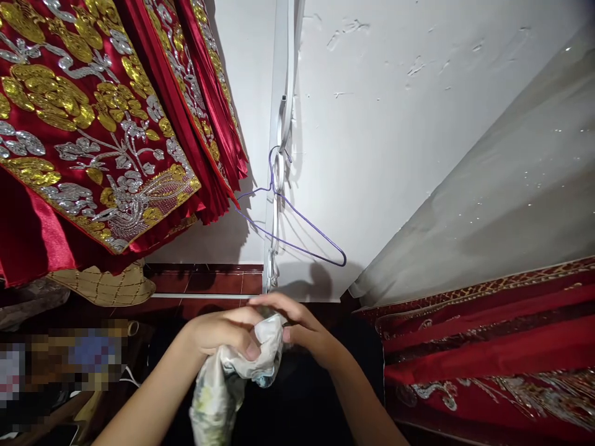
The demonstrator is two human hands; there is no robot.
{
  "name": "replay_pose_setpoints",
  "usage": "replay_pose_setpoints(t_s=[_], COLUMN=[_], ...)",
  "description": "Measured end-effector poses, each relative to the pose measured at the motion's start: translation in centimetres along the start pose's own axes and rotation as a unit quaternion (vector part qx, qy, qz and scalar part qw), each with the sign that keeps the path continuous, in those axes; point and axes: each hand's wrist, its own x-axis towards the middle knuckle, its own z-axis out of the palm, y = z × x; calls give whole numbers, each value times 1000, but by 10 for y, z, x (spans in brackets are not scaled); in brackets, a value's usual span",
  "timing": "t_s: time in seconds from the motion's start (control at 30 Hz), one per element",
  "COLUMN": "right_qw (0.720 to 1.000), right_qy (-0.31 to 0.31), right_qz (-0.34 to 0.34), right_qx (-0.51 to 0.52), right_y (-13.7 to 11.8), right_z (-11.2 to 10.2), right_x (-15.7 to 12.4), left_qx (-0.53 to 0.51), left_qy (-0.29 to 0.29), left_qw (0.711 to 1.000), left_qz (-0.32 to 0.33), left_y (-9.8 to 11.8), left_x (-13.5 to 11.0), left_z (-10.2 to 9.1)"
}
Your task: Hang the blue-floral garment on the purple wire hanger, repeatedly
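Note:
A pale, silky cloth with faint green, yellow and blue print is bunched up low in the middle, over my dark-clothed lap. Its upper part is gathered into folds, and a tail hangs down past the bottom edge. My left hand is closed on the gathered part, thumb pressed along its top. From the other side, my right hand curls round the upper right end, thumb against the fabric. Its far fingertips are partly hidden behind the folds.
A purple wire hanger hangs bare on a white metal stand ahead. Red embroidered garments fill the upper left. At right are a sheer grey curtain and more red fabric. A blurred-out cluttered surface lies lower left.

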Motion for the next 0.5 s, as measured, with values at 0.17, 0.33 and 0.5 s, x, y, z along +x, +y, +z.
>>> replay_pose_setpoints(t_s=[0.17, 0.33, 0.5], right_qw=[991, 964, 914], right_qy=[-74, 54, 236], right_qz=[97, 93, 38], right_qx=[-46, -245, -327], right_y=[8, -6, -27], right_z=[4, -18, -35], right_x=[5, -7, -9], left_qx=[170, 300, 338], left_qy=[3, 135, 306], left_qw=[985, 943, 887], left_qz=[11, 44, 74], left_y=[71, 86, 61], left_x=[-36, -69, -92], left_z=[-12, -30, -35])
